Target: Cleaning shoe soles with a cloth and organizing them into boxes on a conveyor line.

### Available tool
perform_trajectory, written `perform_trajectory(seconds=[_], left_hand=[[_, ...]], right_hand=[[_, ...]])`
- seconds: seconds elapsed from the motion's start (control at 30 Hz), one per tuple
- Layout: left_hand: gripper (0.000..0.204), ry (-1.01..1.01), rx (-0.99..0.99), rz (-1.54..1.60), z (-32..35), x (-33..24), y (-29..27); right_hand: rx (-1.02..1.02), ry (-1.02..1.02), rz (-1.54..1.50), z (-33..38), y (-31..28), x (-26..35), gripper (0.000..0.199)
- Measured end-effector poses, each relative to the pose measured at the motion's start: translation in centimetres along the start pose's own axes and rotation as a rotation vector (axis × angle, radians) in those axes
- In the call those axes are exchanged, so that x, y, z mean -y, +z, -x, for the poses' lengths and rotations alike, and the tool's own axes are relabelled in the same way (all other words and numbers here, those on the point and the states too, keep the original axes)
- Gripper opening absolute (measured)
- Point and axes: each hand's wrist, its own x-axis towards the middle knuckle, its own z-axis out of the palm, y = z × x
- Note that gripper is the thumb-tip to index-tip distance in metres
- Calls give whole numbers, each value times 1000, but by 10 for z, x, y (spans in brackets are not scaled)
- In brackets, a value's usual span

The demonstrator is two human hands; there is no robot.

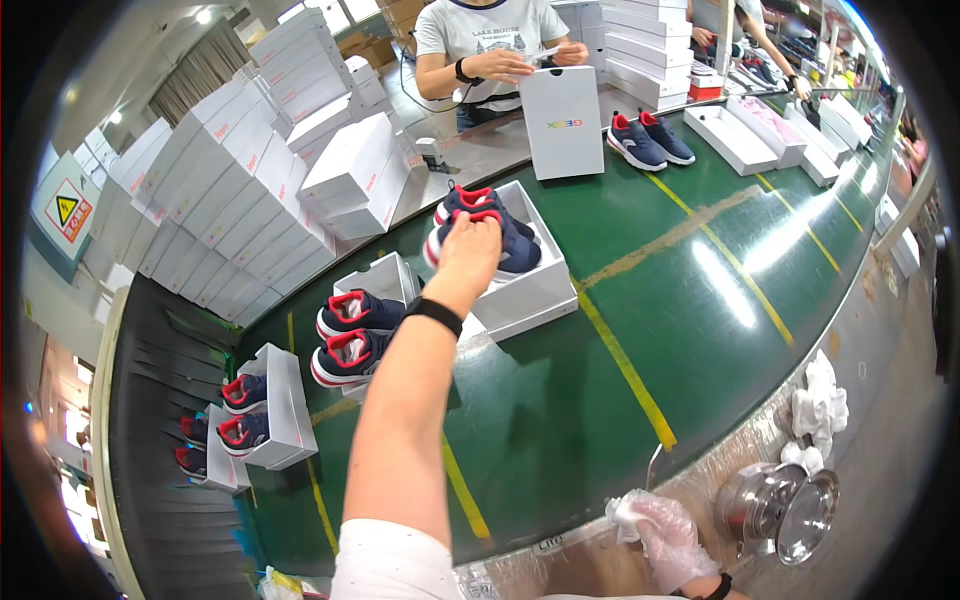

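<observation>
My left hand [472, 248] reaches over the green conveyor belt with its fingers closed on a navy sneaker with a red lining. That sneaker [517, 250] and its mate [474, 199] sit at an open white shoebox [535, 300], partly inside it. A dark band circles my left wrist. Low on the right, at the belt's near edge, is my right hand [668, 540], wrapped in thin clear plastic. Whitish crumpled material shows at its fingertips. The plastic hides how its fingers lie and whether they grip anything.
More navy sneakers [352, 345] rest in open boxes to the left. Tall stacks of white shoeboxes [225, 185] stand behind them. Across the belt, a co-worker [490, 50] is behind an upright box lid [563, 125], beside another sneaker pair [640, 142]. A metal bowl [805, 515] lies near right.
</observation>
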Motion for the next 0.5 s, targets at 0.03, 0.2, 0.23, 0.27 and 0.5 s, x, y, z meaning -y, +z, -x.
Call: perform_trajectory(seconds=[0.03,0.2,0.23,0.27,0.5], left_hand=[[20,21,-92,-1,12,8,-12],[44,-531,-1,493,111,-14,-113],[47,-625,139,637,145,-20,-112],[44,-726,16,1287,203,-26,-57],[45,-1629,657,2567,352,-214,-129]], right_hand=[[-4,1,-8,3,-2,-1,23],[-90,-186,112,11,-2,-5,28],[-87,-196,84,9,-1,-5,27],[-82,-182,-93,8,7,-14,27],[-19,-105,-552,-6,33,9,22]])
